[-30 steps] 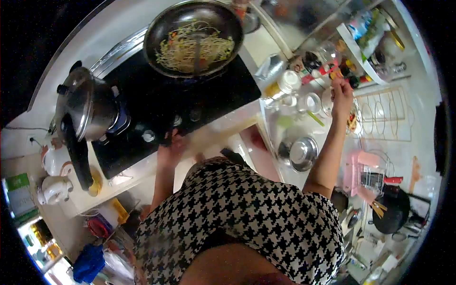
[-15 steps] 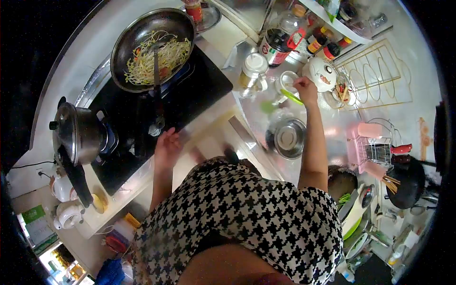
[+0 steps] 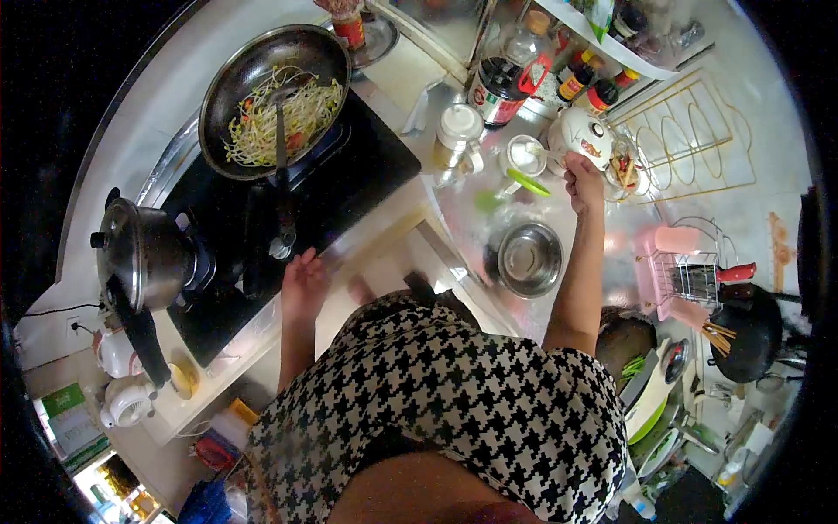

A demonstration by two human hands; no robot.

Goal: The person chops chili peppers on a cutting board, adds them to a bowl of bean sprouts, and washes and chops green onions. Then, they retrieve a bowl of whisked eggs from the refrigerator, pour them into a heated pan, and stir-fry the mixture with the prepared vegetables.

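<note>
Right hand [image 3: 583, 179], upper right of frame, pinching small spoon [image 3: 543, 151] in white seasoning cup [image 3: 526, 157]; left hand [image 3: 301, 281] open flat on counter [image 3: 380, 240] edge below wok [image 3: 275, 96]

One wok [image 3: 275, 96] at eleven o'clock, one pressure cooker [image 3: 144, 253] at nine, one steel bowl [image 3: 528, 259] at three; two hands: left hand [image 3: 303, 284], right hand [image 3: 583, 179].
</note>
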